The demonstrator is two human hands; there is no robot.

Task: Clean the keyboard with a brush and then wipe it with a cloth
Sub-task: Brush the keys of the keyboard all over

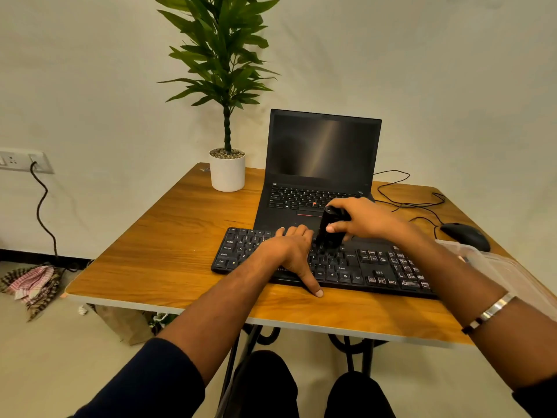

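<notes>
A black keyboard [370,263] lies across the front half of the wooden table [168,236]. My left hand [289,251] lies flat over the keyboard's left-middle keys, fingers stretched toward the far edge and the thumb reaching down onto the table in front. My right hand [361,220] grips a black brush [330,230] from above, its bristles down on the keys near the middle of the keyboard, just right of my left hand. No cloth is visible on the table.
An open black laptop [322,158] stands right behind the keyboard. A potted plant [227,173] is at the back left, a black mouse [465,235] with cables at the right, and a clear plastic box [497,267] at the right edge. Rags [33,285] lie on the floor at left.
</notes>
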